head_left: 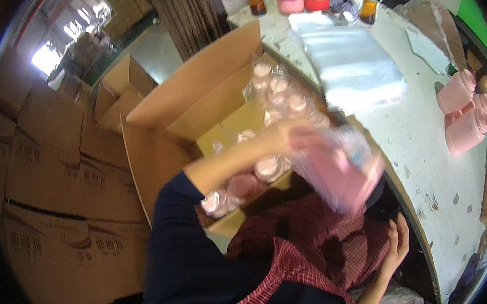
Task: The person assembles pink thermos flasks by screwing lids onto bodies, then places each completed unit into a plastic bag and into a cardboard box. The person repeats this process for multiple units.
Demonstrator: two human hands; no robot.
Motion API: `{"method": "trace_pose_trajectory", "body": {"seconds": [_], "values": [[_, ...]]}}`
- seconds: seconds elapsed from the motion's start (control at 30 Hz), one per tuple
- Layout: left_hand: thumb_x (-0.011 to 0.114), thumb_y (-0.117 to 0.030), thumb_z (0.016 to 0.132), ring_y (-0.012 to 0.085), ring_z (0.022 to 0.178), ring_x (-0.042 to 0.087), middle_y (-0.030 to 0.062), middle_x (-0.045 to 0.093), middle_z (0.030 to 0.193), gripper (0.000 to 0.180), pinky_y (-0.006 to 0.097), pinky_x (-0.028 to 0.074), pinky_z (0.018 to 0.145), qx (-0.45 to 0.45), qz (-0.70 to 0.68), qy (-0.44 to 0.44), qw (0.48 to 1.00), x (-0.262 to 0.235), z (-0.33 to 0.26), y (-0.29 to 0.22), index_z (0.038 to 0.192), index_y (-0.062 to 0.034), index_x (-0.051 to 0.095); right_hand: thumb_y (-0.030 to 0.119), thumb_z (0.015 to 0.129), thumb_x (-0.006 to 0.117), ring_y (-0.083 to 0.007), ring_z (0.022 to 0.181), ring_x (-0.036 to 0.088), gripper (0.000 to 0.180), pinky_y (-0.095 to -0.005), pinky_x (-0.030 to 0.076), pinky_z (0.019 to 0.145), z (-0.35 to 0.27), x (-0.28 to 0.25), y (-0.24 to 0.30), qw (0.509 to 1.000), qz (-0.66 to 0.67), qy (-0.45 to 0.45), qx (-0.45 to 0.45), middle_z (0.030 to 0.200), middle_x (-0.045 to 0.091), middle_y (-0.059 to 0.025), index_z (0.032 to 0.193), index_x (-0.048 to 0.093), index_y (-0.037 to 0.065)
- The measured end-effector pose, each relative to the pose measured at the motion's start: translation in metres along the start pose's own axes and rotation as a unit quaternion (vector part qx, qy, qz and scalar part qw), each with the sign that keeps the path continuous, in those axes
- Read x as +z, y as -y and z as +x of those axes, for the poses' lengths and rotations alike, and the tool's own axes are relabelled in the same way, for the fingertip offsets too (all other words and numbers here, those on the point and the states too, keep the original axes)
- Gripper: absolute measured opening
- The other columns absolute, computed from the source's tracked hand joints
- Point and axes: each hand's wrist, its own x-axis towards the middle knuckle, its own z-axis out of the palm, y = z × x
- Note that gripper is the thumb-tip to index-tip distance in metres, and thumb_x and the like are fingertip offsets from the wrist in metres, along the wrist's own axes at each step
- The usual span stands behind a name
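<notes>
- While the left hand (288,136) reaches across the body, its fingers grip the top of a pink container in a clear bag (338,172), which hangs blurred in the air between the open carton (193,104) and the edge of the white table (422,136).
- Lower down, the right hand (399,242) sits with fingers loosely curled and holding nothing that shows, close to the table's edge and above a red checked apron (315,244).
- Inside the carton, bagged pink containers (275,88) already lie in rows, with more bagged ones (246,183) near the forearm.
- On the table rest a stack of clear plastic bags (352,67) and, far right, unbagged pink cups (460,110).
- Risk, as I judge it: the bag is pinched from one end only, so the slick film could slip and drop the container onto the packed rows or into the gap by the table.
- A swing this quick could also knock the carton's raised flap (212,62) or catch the rows below and disturb them.
- With the other hand idle, nothing supports the load from underneath.
</notes>
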Motion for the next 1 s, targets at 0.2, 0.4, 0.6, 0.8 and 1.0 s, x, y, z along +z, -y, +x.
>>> {"method": "trace_pose_trajectory", "body": {"seconds": [0.2, 0.4, 0.6, 0.8, 1.0], "values": [[0.071, -0.021, 0.076, 0.0277, 0.096, 0.066, 0.0103, 0.069, 0.099, 0.026, 0.042, 0.054, 0.079, -0.063, 0.491, 0.021, 0.868, -0.124, -0.113, 0.089, 0.099, -0.0077, 0.071, 0.009, 0.097, 0.059, -0.0200, 0.108, 0.063, 0.030, -0.0310, 0.049, 0.094, 0.008, 0.047, -0.004, 0.990, 0.024, 0.137, -0.031, 0.137, 0.055, -0.0132, 0.123, 0.060, -0.006], [0.062, -0.018, 0.084, 0.0353, 0.086, 0.068, 0.0233, 0.070, 0.099, 0.022, 0.044, 0.054, 0.074, -0.332, 0.389, 0.436, 0.740, -0.060, -0.205, 0.144, 0.093, -0.0011, 0.073, 0.002, 0.094, 0.059, -0.0199, 0.104, 0.063, 0.027, -0.0317, 0.050, 0.093, 0.006, 0.054, 0.004, 0.990, -0.001, 0.144, -0.008, 0.133, 0.057, -0.0141, 0.119, 0.062, -0.007], [0.061, -0.018, 0.086, 0.0355, 0.089, 0.067, 0.0230, 0.070, 0.101, 0.023, 0.044, 0.054, 0.077, -0.204, 0.186, 0.473, 0.837, -0.004, -0.149, 0.146, 0.097, -0.0010, 0.072, 0.012, 0.089, 0.069, -0.0242, 0.108, 0.065, 0.025, -0.0334, 0.053, 0.089, -0.033, 0.011, -0.010, 0.974, -0.206, 0.071, -0.068, 0.122, 0.066, -0.0123, 0.112, 0.069, 0.002], [0.061, -0.018, 0.087, 0.0358, 0.092, 0.067, 0.0228, 0.069, 0.103, 0.024, 0.044, 0.053, 0.080, -0.050, 0.165, 0.477, 0.862, 0.086, 0.002, 0.124, 0.101, -0.0009, 0.071, 0.018, 0.087, 0.070, -0.0245, 0.091, 0.068, 0.026, -0.0342, 0.053, 0.081, -0.119, -0.061, -0.053, 0.982, -0.144, -0.108, 0.063, 0.099, 0.070, -0.0136, 0.107, 0.069, 0.001], [0.060, -0.017, 0.089, 0.0360, 0.095, 0.066, 0.0226, 0.069, 0.105, 0.025, 0.044, 0.053, 0.083, 0.059, 0.178, 0.484, 0.855, 0.138, 0.075, 0.069, 0.105, -0.0007, 0.070, 0.013, 0.085, 0.069, -0.0282, 0.086, 0.067, 0.026, -0.0377, 0.053, 0.077, -0.239, -0.181, -0.067, 0.861, -0.311, -0.396, 0.071, 0.095, 0.068, -0.0159, 0.108, 0.066, 0.001]]}}
